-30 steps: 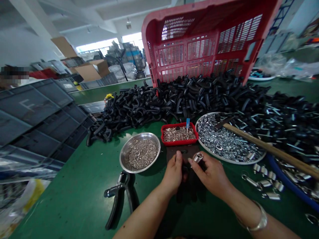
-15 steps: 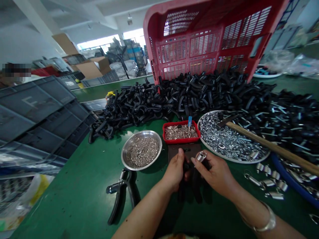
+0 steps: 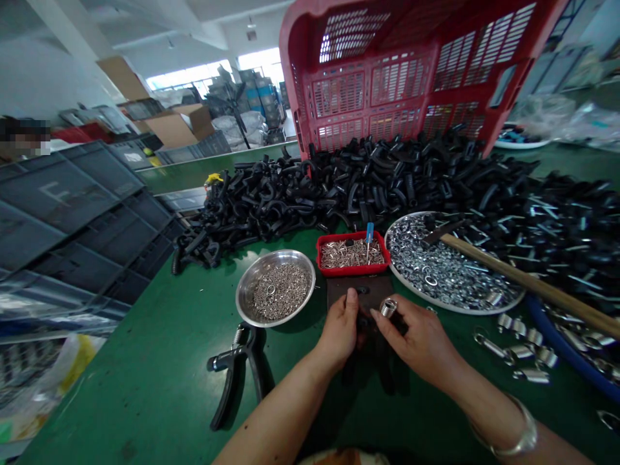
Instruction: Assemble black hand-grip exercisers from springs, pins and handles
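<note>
We see the right hand (image 3: 416, 339), half closed, pinching a small ribbed metal sleeve (image 3: 387, 308) between thumb and fingers, just beside the left hand (image 3: 341, 329), which curls around a dark piece (image 3: 361, 325); its fingers and the shadow hide that piece's shape, so we cannot say how firmly it is held. Both hands work over a brown plate (image 3: 361, 290) near the counter's front edge. Just beyond sit a red tray (image 3: 352, 274) of short metal pins, a steel dish (image 3: 242, 294) of small rings and a round tray (image 3: 436, 302) of washers under a wooden-handled hammer (image 3: 523, 274). Spring-handled pliers (image 3: 237, 381) lie to the left. A few metal fittings (image 3: 513, 354) rest toward the right edge, while a great heap of black ribbed tubing (image 3: 368, 181) remains before a tipped red crate (image 3: 372, 84) (how deep it lies, we cannot judge).
</note>
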`<control>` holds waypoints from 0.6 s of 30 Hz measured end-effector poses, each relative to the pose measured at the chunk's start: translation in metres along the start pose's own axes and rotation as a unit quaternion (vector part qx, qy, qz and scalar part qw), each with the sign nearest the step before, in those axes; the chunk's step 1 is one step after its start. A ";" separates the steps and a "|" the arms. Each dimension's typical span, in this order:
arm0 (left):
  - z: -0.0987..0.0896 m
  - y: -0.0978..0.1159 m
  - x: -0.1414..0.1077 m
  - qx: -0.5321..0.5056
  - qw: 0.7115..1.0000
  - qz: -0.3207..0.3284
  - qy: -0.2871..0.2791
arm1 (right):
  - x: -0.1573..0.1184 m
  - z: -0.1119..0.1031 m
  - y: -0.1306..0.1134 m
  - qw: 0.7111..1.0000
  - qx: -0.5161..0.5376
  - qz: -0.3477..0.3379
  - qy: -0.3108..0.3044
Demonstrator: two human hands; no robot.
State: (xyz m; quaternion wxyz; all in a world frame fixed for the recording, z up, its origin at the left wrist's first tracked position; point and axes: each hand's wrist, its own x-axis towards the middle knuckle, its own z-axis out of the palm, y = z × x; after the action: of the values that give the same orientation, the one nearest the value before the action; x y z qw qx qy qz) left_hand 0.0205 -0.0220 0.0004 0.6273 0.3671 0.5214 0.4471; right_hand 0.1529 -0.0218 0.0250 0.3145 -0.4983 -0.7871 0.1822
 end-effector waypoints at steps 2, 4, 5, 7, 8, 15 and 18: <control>0.000 -0.004 0.001 0.033 0.999 0.020 0.001 | -0.002 0.002 0.003 1.000 0.006 -0.004 -0.018; 0.000 -0.007 0.002 0.062 0.997 0.034 0.004 | -0.004 0.004 0.006 0.999 0.018 0.001 -0.029; -0.001 -0.008 0.002 0.073 0.996 0.041 0.006 | -0.005 0.006 0.007 0.999 0.023 0.008 -0.026; -0.001 -0.009 0.002 0.090 0.994 0.053 0.005 | -0.006 0.008 0.009 0.999 0.032 0.026 -0.018; -0.002 -0.009 0.002 0.098 0.993 0.059 0.002 | -0.007 0.009 0.010 0.999 0.037 0.030 -0.021; -0.003 -0.011 -0.002 0.138 0.987 0.081 -0.026 | -0.003 0.004 0.009 0.994 0.063 0.012 -0.084; 0.000 -0.012 -0.002 0.114 0.990 0.079 -0.013 | -0.002 0.002 0.008 0.992 0.081 0.026 -0.089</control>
State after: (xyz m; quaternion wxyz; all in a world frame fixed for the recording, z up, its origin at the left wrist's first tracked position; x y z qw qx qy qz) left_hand 0.0221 -0.0281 -0.0102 0.5507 0.4825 0.5297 0.4282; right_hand 0.1578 -0.0198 0.0183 0.2782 -0.4729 -0.7815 0.2969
